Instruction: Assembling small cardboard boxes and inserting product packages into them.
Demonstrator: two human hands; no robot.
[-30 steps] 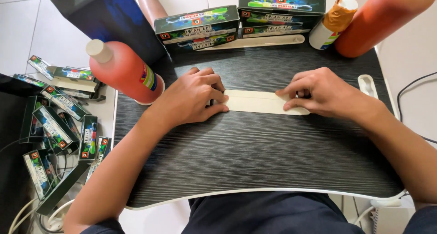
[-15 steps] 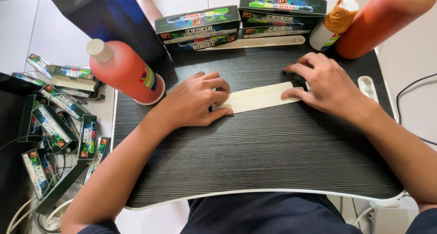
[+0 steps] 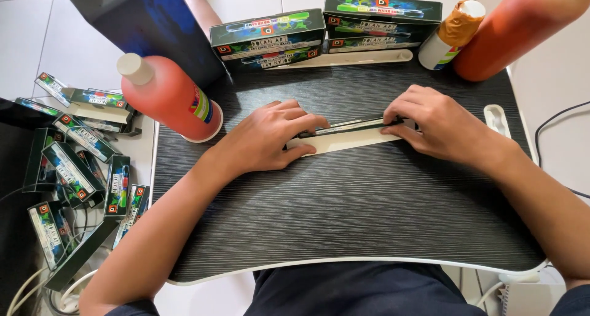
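Note:
A flat, unfolded cardboard box blank (image 3: 344,138), cream inside and printed dark outside, lies on the dark ribbed lap table (image 3: 344,224). Its far long flap stands folded up. My left hand (image 3: 270,138) presses down the blank's left end, fingers on the raised flap. My right hand (image 3: 430,122) pinches the flap at the right end. Both hands grip the same blank.
A red bottle with a white cap (image 3: 169,98) stands left of my hands. Two stacks of printed boxes (image 3: 267,36) (image 3: 381,21) line the far edge, with a small orange-topped bottle (image 3: 452,27) and a big red bottle (image 3: 522,27). Several folded boxes (image 3: 74,162) lie on the floor at left.
The blank lay flat with its cream side up; now its far long flap is folded up toward me, showing the printed side. Both hands shifted onto that flap.

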